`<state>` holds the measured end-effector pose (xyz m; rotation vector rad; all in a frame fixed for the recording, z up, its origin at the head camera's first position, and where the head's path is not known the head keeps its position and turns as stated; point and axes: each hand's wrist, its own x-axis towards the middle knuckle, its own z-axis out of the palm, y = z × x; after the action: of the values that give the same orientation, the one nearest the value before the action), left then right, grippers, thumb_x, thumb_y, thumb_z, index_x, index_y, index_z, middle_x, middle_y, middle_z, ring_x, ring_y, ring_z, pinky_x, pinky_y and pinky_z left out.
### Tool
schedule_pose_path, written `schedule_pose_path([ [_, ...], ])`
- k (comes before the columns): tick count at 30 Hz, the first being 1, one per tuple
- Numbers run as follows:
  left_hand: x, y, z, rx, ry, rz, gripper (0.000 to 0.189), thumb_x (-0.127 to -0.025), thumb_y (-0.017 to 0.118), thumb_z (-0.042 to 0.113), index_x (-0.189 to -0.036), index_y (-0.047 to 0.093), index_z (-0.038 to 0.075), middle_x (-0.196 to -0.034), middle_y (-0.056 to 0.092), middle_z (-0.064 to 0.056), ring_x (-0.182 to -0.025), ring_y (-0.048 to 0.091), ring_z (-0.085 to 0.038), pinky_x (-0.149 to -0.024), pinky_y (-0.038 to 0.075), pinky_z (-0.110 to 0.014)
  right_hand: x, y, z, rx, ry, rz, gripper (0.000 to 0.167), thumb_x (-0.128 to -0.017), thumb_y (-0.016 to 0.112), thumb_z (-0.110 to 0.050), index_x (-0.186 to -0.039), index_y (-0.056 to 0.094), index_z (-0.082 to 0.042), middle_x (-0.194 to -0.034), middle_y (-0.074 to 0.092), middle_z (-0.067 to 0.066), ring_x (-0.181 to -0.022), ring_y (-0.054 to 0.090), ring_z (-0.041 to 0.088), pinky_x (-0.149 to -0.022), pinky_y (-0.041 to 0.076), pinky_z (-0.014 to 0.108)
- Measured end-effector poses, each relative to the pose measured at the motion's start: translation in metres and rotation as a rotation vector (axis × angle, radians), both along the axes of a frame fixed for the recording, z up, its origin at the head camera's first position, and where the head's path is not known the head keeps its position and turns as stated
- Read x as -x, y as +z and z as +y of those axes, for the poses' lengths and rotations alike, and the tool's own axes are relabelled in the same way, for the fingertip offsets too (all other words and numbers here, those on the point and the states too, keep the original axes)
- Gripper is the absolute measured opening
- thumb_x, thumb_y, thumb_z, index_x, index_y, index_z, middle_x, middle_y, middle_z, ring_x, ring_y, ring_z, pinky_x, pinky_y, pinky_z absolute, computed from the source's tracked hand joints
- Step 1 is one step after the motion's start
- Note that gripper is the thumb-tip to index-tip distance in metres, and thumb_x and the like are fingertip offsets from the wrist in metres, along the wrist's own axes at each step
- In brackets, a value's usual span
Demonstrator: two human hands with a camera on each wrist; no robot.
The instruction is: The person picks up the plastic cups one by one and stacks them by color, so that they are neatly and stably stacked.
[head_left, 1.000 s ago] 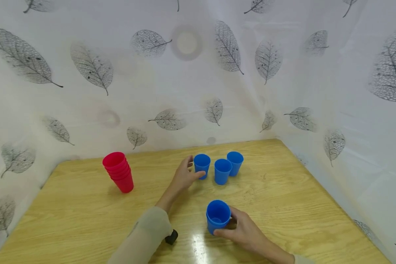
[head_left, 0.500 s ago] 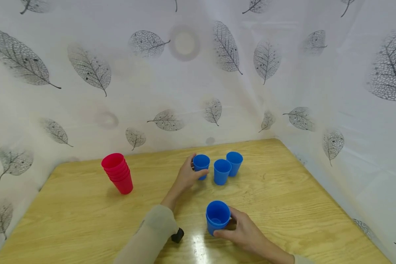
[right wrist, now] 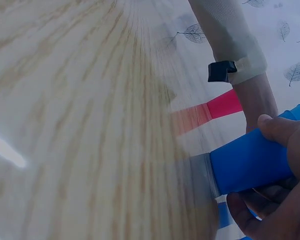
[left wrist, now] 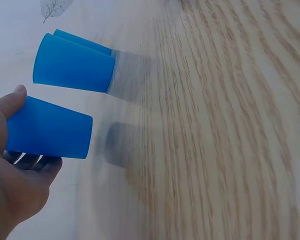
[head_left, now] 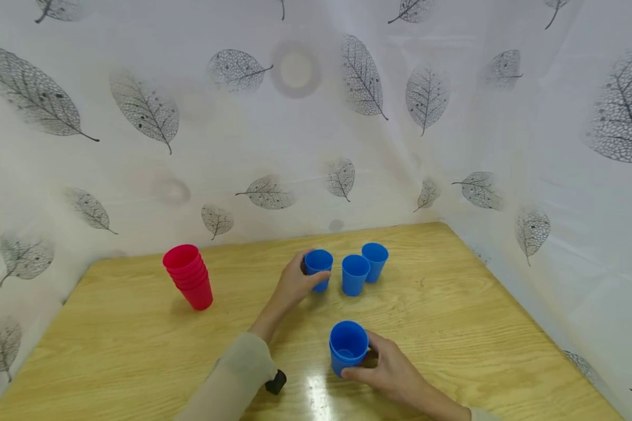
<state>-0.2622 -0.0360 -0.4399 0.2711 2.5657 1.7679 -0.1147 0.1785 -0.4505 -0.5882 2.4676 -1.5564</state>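
My left hand (head_left: 294, 282) grips a blue plastic cup (left wrist: 55, 130) by its sides, thumb on the near side and fingers round the far side. In the left wrist view a gap shows between its base and the shadow on the wood, so it is raised off the table. My right hand (head_left: 392, 367) holds a small stack of nested blue cups (head_left: 346, 340) upright at the table's front middle, thumb and fingers curled round it. Two more blue cups, one nearer (head_left: 353, 279) and one behind it (head_left: 377, 263), stand close together right of the left hand.
A leaning-looking stack of several red cups (head_left: 192, 282) stands on the left of the wooden table (head_left: 110, 339). A white leaf-patterned sheet (head_left: 305, 134) rises behind the table's back and right edges. A black clip-like piece (head_left: 276, 382) sits at the left sleeve.
My left hand has closed its fingers round the blue cup and lifted it, shifting it slightly left and toward me. The right hand and its stack have stayed in place.
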Motion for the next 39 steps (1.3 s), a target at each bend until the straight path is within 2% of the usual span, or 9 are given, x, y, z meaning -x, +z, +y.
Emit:
schedule_pose_path([
  [8,-0.022,0.019,-0.016,0.009,-0.038,-0.018,0.072,-0.093,0.080,0.029,-0.151,0.046,0.005,-0.144,0.057,-0.018,-0.132,0.055,-0.038,-0.108,0.048,-0.053,0.000,0.002,0.000,-0.003,0.005,-0.017,0.060,-0.090,0.083,-0.023,-0.138,0.057,0.003,-0.127,0.068,0.015,-0.113,0.067,0.030,-0.091,0.055,0.025],
  [13,-0.037,0.026,-0.027,-0.030,-0.075,-0.013,0.074,-0.092,0.080,0.027,-0.152,0.045,0.003,-0.143,0.057,-0.020,-0.132,0.056,-0.039,-0.108,0.048,-0.053,-0.001,0.001,0.000,0.000,0.003,-0.006,0.061,-0.090,0.083,-0.024,-0.138,0.057,0.003,-0.127,0.069,0.015,-0.113,0.068,0.029,-0.091,0.055,0.025],
  [23,-0.066,0.043,-0.051,-0.106,-0.075,-0.039,0.072,-0.092,0.081,0.022,-0.152,0.046,0.003,-0.141,0.059,-0.018,-0.128,0.059,-0.037,-0.107,0.050,-0.053,-0.001,0.002,0.001,-0.011,-0.002,0.005,0.060,-0.090,0.083,-0.025,-0.139,0.058,0.000,-0.127,0.069,0.010,-0.115,0.067,0.029,-0.095,0.054,0.028],
  [34,-0.095,0.066,-0.062,-0.141,-0.094,-0.095,0.069,-0.093,0.079,0.023,-0.152,0.046,0.009,-0.142,0.057,-0.019,-0.127,0.058,-0.045,-0.099,0.055,-0.055,-0.001,0.001,0.001,-0.002,0.002,0.010,0.060,-0.090,0.083,-0.024,-0.138,0.058,0.001,-0.127,0.070,0.011,-0.115,0.067,0.028,-0.094,0.054,0.027],
  [39,-0.102,0.080,-0.062,-0.133,-0.092,-0.092,0.070,-0.093,0.080,0.023,-0.153,0.045,0.010,-0.144,0.056,-0.018,-0.129,0.057,-0.044,-0.099,0.055,-0.053,-0.001,0.001,0.001,0.002,0.002,0.006,0.059,-0.090,0.083,-0.024,-0.138,0.058,0.000,-0.127,0.070,0.011,-0.115,0.067,0.029,-0.095,0.054,0.027],
])
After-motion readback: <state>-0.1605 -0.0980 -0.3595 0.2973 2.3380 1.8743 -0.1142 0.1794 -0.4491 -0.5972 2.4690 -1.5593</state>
